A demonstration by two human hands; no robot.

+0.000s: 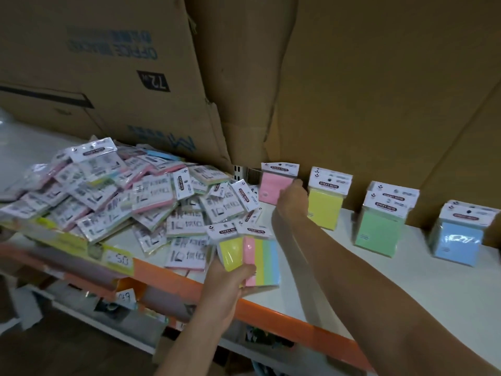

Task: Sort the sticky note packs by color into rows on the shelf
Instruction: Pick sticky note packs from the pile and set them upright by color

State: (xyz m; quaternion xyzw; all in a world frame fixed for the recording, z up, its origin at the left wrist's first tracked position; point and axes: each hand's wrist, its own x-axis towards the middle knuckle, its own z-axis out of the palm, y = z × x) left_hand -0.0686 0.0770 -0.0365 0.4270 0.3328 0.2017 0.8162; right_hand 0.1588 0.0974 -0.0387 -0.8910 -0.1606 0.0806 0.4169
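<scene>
My left hand point(227, 280) grips two sticky note packs over the shelf's front edge: a yellow pack point(230, 249) and a multicolour striped pack point(264, 260). My right hand point(294, 196) reaches to the back of the shelf and holds the right edge of an upright pink pack point(273, 187). To its right, upright packs stand apart from one another: yellow packs point(325, 207), green packs point(379, 226) and blue packs point(458, 240). A heap of mixed packs point(122, 196) covers the shelf's left part.
The white shelf point(366, 283) has an orange front beam point(271, 313). Large cardboard boxes point(352, 90) stand behind as a wall. Price tags point(119, 260) hang at the front left. Lower shelves with goods lie below.
</scene>
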